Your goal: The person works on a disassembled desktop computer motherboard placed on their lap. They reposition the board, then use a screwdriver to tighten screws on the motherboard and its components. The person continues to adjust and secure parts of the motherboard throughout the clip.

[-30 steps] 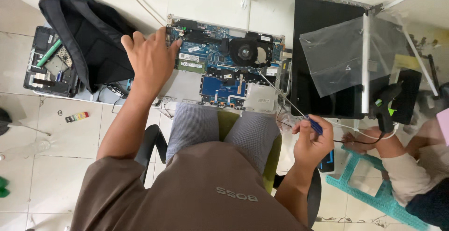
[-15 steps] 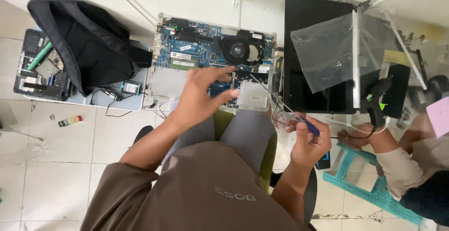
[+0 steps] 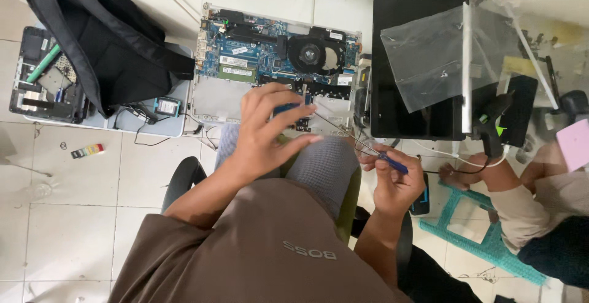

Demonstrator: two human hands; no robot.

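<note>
A black backpack (image 3: 104, 39) lies left of the opened laptop (image 3: 276, 63) on the floor, its blue board and fan bare. The left hand (image 3: 270, 128) hovers over the laptop's near edge, fingers spread, seemingly empty. The right hand (image 3: 392, 180) grips a thin blue-handled screwdriver (image 3: 362, 146) pointing toward the laptop.

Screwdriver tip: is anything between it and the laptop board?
Yes. The left hand hovers over the open laptop, covering the spot where the screwdriver shaft, held by the right hand, points.
</note>
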